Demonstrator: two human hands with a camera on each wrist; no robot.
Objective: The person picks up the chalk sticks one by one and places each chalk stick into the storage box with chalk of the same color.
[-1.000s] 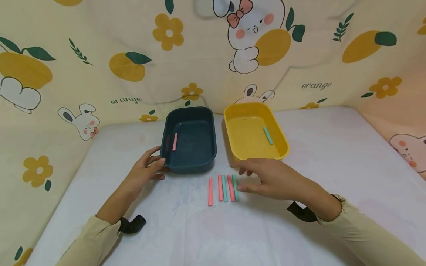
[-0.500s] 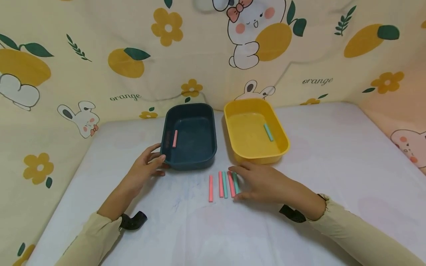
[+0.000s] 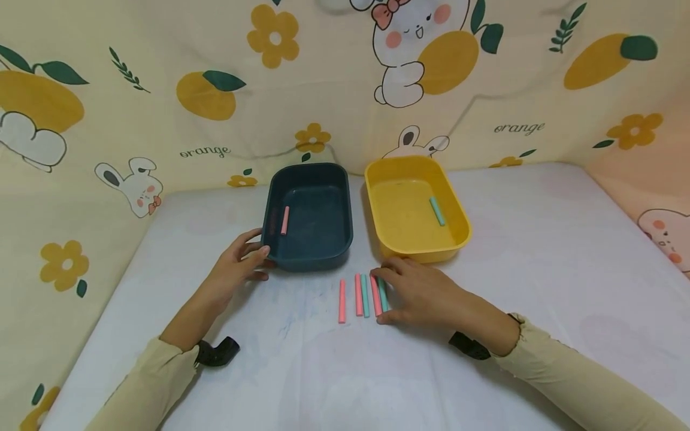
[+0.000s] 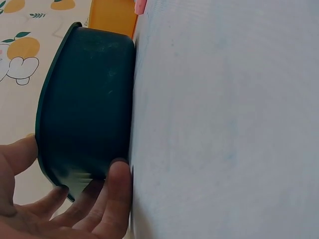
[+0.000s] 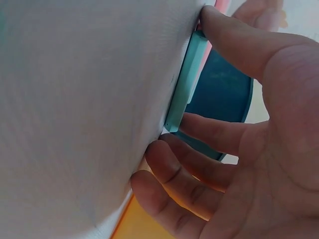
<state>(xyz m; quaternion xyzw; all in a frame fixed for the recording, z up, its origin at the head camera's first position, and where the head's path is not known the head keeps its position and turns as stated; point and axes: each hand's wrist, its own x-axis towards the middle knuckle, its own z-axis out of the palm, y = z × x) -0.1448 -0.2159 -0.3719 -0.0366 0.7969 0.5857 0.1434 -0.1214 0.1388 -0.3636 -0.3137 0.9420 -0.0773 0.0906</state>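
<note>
At the near left corner of a dark blue bin [image 3: 309, 263], my left hand [image 3: 237, 266] holds on, thumb near the rim and fingers against the outer wall. The left wrist view shows these fingers around the bin's corner. My right hand [image 3: 426, 293] spans a pink chalk stick [image 3: 375, 296] lengthwise, index finger at its far end, thumb at its near end. Close beside that stick, under the hand, lies a green chalk stick [image 5: 184, 84]. To the left on the table are two more pink chalk sticks [image 3: 342, 301] and another green chalk stick [image 3: 365, 296].
A yellow bin [image 3: 415, 239] stands right of the dark blue one, with a green chalk stick [image 3: 437, 211] inside. The blue bin contains a pink chalk stick [image 3: 285, 220]. Behind both hangs a printed cloth [image 3: 323, 78]. White cloth [image 3: 334, 377] covers the table.
My right hand has come left and down, its thumb and index finger now at the ends of the pink chalk stick. My left hand stays at the bin. The head view has tilted slightly.
</note>
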